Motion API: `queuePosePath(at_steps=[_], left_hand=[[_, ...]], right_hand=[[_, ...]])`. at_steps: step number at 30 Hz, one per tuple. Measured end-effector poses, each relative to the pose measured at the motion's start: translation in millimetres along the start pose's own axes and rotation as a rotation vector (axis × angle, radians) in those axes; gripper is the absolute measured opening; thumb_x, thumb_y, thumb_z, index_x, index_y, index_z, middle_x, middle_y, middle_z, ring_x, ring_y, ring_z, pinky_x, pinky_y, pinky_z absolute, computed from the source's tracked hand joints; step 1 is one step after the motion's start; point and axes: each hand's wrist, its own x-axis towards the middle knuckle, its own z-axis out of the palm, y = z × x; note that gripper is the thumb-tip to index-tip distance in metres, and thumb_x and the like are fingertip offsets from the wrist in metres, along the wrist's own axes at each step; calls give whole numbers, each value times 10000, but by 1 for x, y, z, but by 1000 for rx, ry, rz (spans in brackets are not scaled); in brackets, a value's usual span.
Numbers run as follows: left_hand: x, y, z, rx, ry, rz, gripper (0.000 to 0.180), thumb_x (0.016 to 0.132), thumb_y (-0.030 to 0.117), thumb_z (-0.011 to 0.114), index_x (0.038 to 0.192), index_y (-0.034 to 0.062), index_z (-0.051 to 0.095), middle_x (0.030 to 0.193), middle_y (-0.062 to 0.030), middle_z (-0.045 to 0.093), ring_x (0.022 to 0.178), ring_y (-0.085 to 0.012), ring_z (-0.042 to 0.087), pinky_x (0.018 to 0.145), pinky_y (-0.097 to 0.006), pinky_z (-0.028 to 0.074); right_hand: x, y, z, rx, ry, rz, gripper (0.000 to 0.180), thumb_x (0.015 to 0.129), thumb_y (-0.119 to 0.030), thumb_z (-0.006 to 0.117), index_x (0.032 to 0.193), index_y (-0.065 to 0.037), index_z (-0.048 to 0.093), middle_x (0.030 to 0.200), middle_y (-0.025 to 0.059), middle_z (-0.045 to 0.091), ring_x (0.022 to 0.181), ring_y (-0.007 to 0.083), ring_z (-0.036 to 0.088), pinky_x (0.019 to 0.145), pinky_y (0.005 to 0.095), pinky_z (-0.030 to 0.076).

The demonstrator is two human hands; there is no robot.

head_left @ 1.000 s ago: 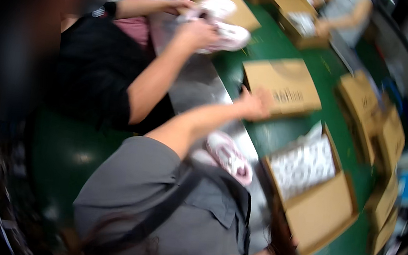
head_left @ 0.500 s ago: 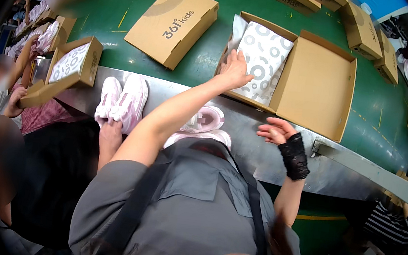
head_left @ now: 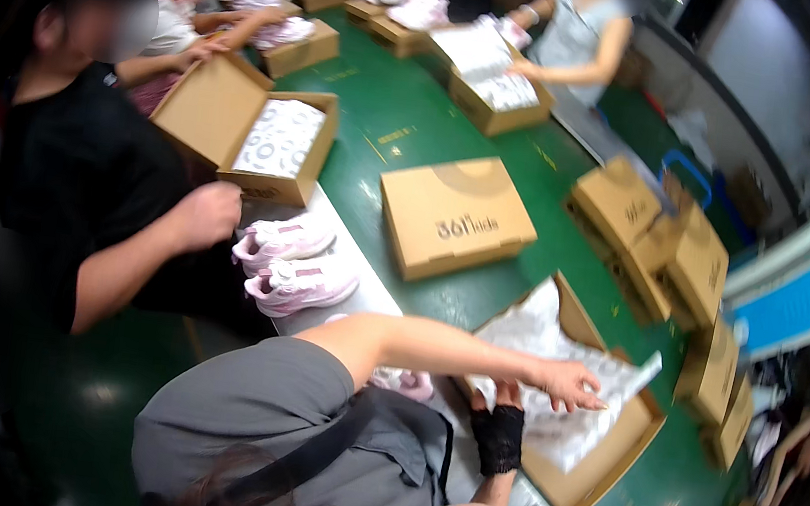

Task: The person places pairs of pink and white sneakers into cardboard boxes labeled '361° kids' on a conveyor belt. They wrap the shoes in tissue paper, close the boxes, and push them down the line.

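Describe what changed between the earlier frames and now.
The patterned paper, earlier folded in the open box, now spreads over its lid. The left hand has moved rightward over it; the right hand, earlier clear of the box, is now at the paper. A co-worker's hand has let go of the pink shoes. The closed box stays shut.

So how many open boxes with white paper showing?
3: the lower-right box, under the wearer's left hand; the upper-left box, beside the person in black; and the top-middle box, by the person in pale grey. Others at the far end may be hidden.
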Motion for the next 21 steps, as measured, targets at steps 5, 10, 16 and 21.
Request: queuePosePath(at_steps=[5,10,16,21], left_hand=[[-4,-86,-32,513,748,105,716,723,407,602,1224,-31,338,1114,-256,440,1094,-343,420,904,-394,346],[-21,-130,-30,1014,623,-341,826,700,343,626,1311,2,186,1304,-329,153,1191,-443,258,1013,-435,208],[9,-200,-46,1140,714,-524,700,696,101,533,1249,-133,174,1096,-324,447,889,-352,562,768,-375,467],[1,-156,-29,894,520,-410,343,678,89,535,982,-49,458,833,-217,589,784,-324,590,682,-383,488]], right_hand=[[-9,72,-29,-431,131,330,503,713,-247,615,1170,-121,448,1307,155,301,1216,306,279,915,589,196],[-72,113,-57,-382,77,762,709,661,-275,686,1273,-129,360,1353,205,219,1260,323,216,967,572,151],[-102,120,-49,-325,257,444,809,619,-342,725,1291,-124,333,1297,242,304,1189,385,300,984,431,250],[-110,128,-47,-111,223,756,317,711,-105,620,1008,-36,532,921,144,558,790,257,552,729,320,436]])
